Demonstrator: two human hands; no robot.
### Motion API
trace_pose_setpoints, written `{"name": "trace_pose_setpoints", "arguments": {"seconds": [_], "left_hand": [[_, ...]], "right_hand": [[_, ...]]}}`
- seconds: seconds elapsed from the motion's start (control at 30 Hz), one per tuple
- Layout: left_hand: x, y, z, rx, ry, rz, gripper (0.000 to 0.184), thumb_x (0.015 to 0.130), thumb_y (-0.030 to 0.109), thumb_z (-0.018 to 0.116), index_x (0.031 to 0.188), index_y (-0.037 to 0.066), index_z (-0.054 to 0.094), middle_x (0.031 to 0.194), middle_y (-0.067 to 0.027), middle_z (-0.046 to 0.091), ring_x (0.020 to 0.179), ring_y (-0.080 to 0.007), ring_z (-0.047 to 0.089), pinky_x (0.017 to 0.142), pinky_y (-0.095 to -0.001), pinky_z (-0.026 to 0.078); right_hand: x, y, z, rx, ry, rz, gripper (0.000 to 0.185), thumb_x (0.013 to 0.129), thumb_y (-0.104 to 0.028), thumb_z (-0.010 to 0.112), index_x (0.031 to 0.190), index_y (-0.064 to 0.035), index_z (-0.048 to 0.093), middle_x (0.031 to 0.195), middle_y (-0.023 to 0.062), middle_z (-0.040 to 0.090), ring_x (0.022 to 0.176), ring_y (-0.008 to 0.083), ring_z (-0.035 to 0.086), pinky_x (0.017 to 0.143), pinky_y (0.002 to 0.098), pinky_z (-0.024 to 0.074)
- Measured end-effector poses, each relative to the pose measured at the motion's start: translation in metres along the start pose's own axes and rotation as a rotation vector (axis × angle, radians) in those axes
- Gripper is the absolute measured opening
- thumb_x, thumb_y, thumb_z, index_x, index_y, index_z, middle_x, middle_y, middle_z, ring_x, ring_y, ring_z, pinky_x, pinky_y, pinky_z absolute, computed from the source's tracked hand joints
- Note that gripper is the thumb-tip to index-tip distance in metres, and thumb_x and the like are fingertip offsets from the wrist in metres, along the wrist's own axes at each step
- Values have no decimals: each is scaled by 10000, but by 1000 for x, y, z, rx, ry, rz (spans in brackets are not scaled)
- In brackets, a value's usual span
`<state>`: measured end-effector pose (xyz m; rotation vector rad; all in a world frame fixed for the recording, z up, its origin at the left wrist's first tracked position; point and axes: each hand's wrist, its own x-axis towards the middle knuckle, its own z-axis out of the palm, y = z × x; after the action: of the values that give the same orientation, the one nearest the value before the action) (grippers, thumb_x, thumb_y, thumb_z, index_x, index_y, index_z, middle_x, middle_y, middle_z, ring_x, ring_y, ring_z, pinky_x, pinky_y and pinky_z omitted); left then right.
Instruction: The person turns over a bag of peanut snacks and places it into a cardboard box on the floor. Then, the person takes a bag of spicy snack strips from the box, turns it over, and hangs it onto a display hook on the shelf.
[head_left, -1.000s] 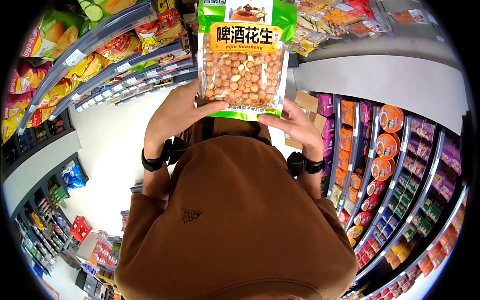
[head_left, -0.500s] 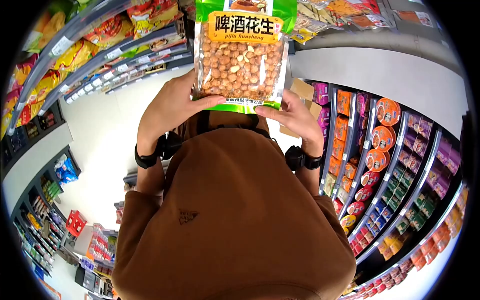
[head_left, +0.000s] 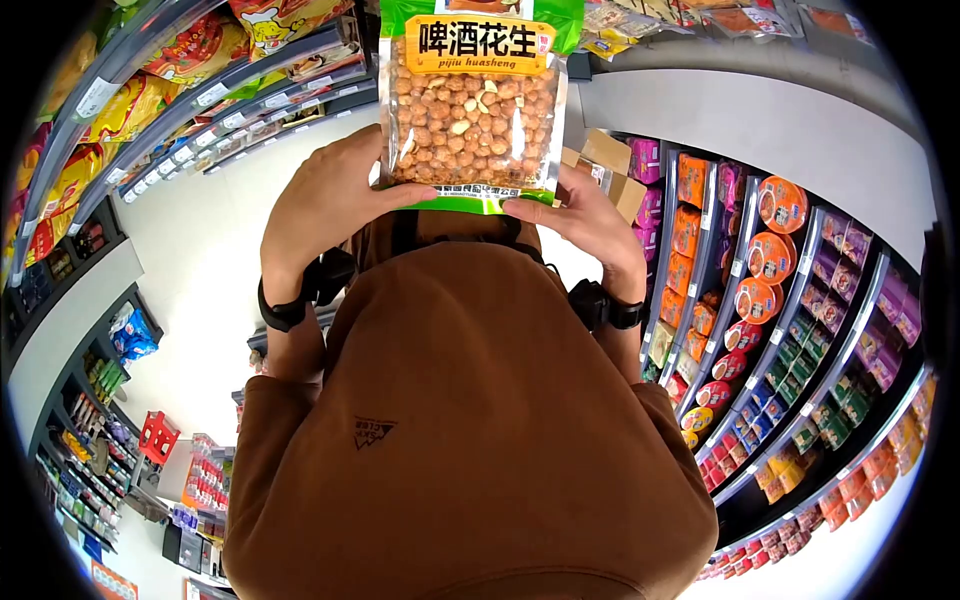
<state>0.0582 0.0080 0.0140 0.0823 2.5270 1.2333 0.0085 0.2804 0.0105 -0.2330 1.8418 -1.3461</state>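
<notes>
A green-edged bag of peanuts (head_left: pixel 475 120) with a clear window and a yellow label is held upright at the top centre, its upper edge cut off by the frame. My left hand (head_left: pixel 325 198) grips its lower left corner, thumb across the front. On the lower right corner, my right hand (head_left: pixel 590 222) pinches the bag, with the thumb on the green bottom strip. The other fingers of both hands are partly hidden behind the bag.
Shelves of snack bags (head_left: pixel 130 110) curve along the upper left. At right, shelves hold instant noodle tubs (head_left: pixel 770 257) and packets. A cardboard box (head_left: pixel 608 160) is behind my right hand. A red basket (head_left: pixel 158 437) stands at the lower left.
The bag and both hands have shifted slightly up and left in view. Shelves at the upper left have also moved up and left. Both hands keep their hold on the bag.
</notes>
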Motion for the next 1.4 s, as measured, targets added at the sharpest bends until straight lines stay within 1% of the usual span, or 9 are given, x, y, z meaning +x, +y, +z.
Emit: {"name": "trace_pose_setpoints", "arguments": {"seconds": [0.2, 0.4, 0.7, 0.77, 0.87, 1.03, 1.13, 1.33, 1.4], "left_hand": [[4, -1, -2, 36, -97, -142, 546, 774, 407, 746, 1112, 6, 593, 1001, -182, 664, 900, -360, 639, 771, -387, 495], [4, -8, -7, 50, -89, 30, 462, 779, 382, 744, 1074, 40, 649, 1004, -168, 655, 893, -345, 621, 781, -364, 486], [3, -15, -25, -60, -261, -6, 330, 788, 275, 764, 1026, 58, 694, 963, -119, 672, 880, -261, 618, 821, -327, 465], [-2, -20, -21, -229, -77, 54, 420, 789, 452, 726, 978, 78, 703, 914, -109, 670, 806, -269, 613, 746, -338, 473], [-9, -27, -28, -281, -81, -67, 407, 797, 442, 727, 993, 86, 705, 894, -95, 676, 791, -221, 607, 745, -324, 470], [-8, -28, -32, -235, -84, -73, 470, 806, 507, 691, 989, 74, 706, 857, -95, 688, 781, -204, 608, 754, -324, 475], [-6, -32, -29, -222, -93, -45, 517, 800, 542, 678, 976, 57, 704, 858, -100, 688, 768, -214, 606, 731, -330, 479], [-5, -31, -32, -106, -241, -174, 501, 796, 506, 703, 998, 48, 698, 864, -91, 697, 748, -177, 615, 718, -288, 480], [-9, -30, -30, -378, -231, -62, 423, 824, 416, 710, 1046, 57, 687, 899, -73, 709, 755, -141, 620, 715, -266, 476]], "right_hand": [[3, 3, 2, 36, 10, 1, 344, 836, -119, 729, 1150, -20, 628, 1037, 19, 660, 908, 78, 576, 777, 249, 485], [4, -3, -7, -4, -32, 125, 380, 831, -175, 741, 1158, -19, 627, 1062, 37, 677, 975, 93, 578, 869, 267, 469], [9, 8, -8, -5, -156, 61, 399, 791, -169, 775, 1137, -23, 639, 1069, 38, 679, 978, 113, 594, 900, 282, 458], [9, 13, -13, -126, -204, 43, 406, 786, -187, 777, 1132, -24, 641, 1063, 57, 686, 972, 125, 604, 895, 279, 456], [8, -9, -14, -236, -283, 186, 410, 779, -98, 772, 1162, -43, 639, 1207, 30, 621, 1103, 133, 543, 976, 305, 415], [8, 2, -14, -331, -304, 47, 440, 790, -269, 765, 1148, -49, 635, 1049, 114, 686, 976, 190, 629, 871, 315, 464], [6, -7, -15, -434, -339, 133, 442, 793, -287, 763, 1148, -55, 638, 1051, 112, 686, 973, 196, 631, 869, 318, 464], [5, -17, -7, -218, -196, 109, 425, 842, -285, 727, 1164, -30, 624, 1041, 90, 679, 985, 153, 609, 874, 291, 466], [5, -17, -2, -63, -125, 124, 422, 863, -265, 710, 1189, -18, 605, 1061, 78, 668, 989, 137, 597, 876, 282, 467]]}}
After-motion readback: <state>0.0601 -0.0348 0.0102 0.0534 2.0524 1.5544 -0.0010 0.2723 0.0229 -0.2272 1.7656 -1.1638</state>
